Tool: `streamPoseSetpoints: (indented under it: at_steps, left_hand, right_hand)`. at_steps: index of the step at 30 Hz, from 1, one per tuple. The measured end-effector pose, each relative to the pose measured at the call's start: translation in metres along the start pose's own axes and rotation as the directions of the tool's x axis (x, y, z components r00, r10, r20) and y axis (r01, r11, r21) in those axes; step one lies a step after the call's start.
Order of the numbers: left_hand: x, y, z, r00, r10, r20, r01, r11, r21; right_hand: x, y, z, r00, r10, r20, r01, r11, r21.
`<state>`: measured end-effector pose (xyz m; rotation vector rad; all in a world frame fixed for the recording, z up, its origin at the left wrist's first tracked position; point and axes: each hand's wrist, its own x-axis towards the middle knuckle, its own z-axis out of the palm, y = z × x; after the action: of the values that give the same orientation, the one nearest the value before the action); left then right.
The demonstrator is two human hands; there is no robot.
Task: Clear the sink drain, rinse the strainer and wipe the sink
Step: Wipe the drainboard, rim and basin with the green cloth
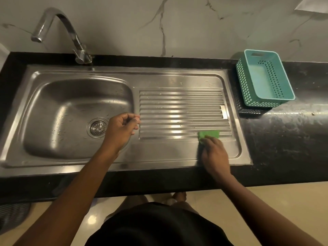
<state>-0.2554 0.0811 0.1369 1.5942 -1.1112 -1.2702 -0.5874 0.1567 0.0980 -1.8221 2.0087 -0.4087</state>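
Observation:
A steel sink [58,107] with a ribbed drainboard [181,110] fills the black counter. The round strainer [98,128] sits in the drain at the basin's floor, with water drops around it. My left hand [122,126] hovers over the basin's right rim, fingers loosely curled, holding nothing. My right hand [213,153] grips a green cloth [209,134] and presses it on the drainboard's front right corner.
A curved chrome tap [58,31] stands behind the basin, its spout over the left side. A teal perforated basket [262,79] sits on the black counter [291,132] to the right of the sink. The marble wall rises behind.

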Motion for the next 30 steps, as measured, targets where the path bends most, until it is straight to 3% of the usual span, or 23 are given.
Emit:
streamPoseSetpoints:
  at_steps: [5, 10, 14, 16, 19, 24, 30]
  left_hand:
    - [-0.003, 0.000, -0.002, 1.000, 0.000, 0.009, 0.000, 1.000, -0.007]
    - [-0.004, 0.004, -0.004, 1.000, -0.004, -0.008, 0.004, 1.000, -0.016]
    - [0.002, 0.000, -0.013, 1.000, -0.003, -0.022, 0.003, 1.000, -0.001]
    - [0.005, -0.001, -0.011, 1.000, 0.004, -0.011, -0.004, 1.000, -0.005]
    - [0.007, -0.006, -0.014, 1.000, 0.002, -0.010, -0.002, 1.000, 0.002]
    - [0.011, -0.012, -0.018, 1.000, -0.016, -0.011, 0.016, 0.999, 0.028]
    - [0.013, -0.012, -0.012, 1.000, -0.017, -0.001, 0.017, 1.000, 0.026]
  right_hand:
    - [-0.005, -0.092, 0.059, 0.953, -0.273, 0.130, 0.282, 0.957, -0.061]
    - [0.005, -0.160, 0.101, 0.863, -0.401, 0.307, 0.439, 0.896, -0.064]
    - [0.018, -0.162, 0.107, 0.761, -0.528, 0.377, 0.592, 0.803, -0.072]
    - [0.025, -0.140, 0.095, 0.749, -0.557, 0.360, 0.627, 0.771, -0.111]
    - [0.030, -0.095, 0.067, 0.837, -0.487, 0.252, 0.526, 0.843, -0.117]
    - [0.018, -0.013, 0.008, 0.957, -0.246, 0.156, 0.276, 0.938, -0.210]
    - [0.023, 0.050, -0.047, 0.992, 0.046, 0.117, -0.012, 0.960, -0.278]
